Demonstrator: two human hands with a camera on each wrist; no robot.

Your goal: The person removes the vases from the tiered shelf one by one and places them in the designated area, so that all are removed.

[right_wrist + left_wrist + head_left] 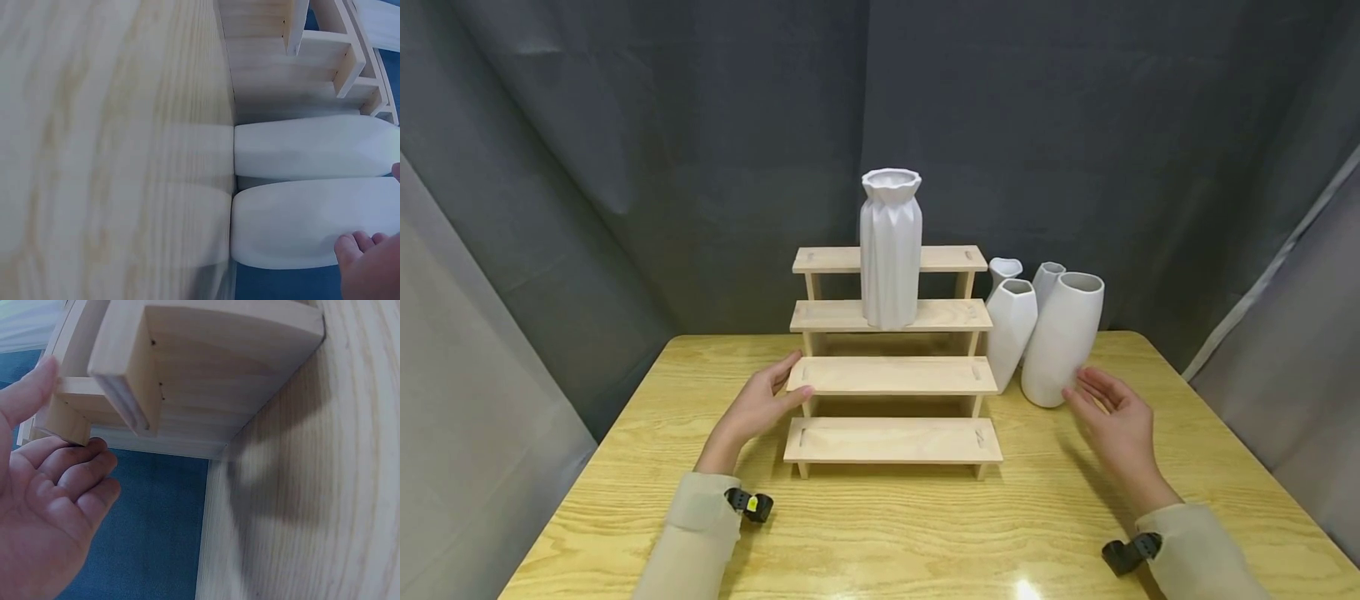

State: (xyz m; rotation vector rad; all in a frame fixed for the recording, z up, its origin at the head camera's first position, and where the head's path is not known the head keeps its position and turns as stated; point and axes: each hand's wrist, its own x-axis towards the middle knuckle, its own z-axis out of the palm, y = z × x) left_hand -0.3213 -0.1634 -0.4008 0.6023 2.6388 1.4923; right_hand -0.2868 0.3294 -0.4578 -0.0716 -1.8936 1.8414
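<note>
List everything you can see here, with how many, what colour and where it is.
Wooden table: one, light yellow wood, fills the foreground.
Stepped shelf: one, pale wood, four tiers, centre of the table.
Ribbed vase: one, white, upright on the third tier from the bottom.
Smooth vases: four, white, on the table right of the shelf; the largest vase in front, a faceted vase beside it, two smaller vases behind.
Curtain: grey, backdrop all round.
Wrist camera straps: two, black, at the cuffs.
Sleeves: two, beige.
Left hand: open, fingers at the left end of the second tier.
Right hand: open, fingertips by the largest vase.
</note>
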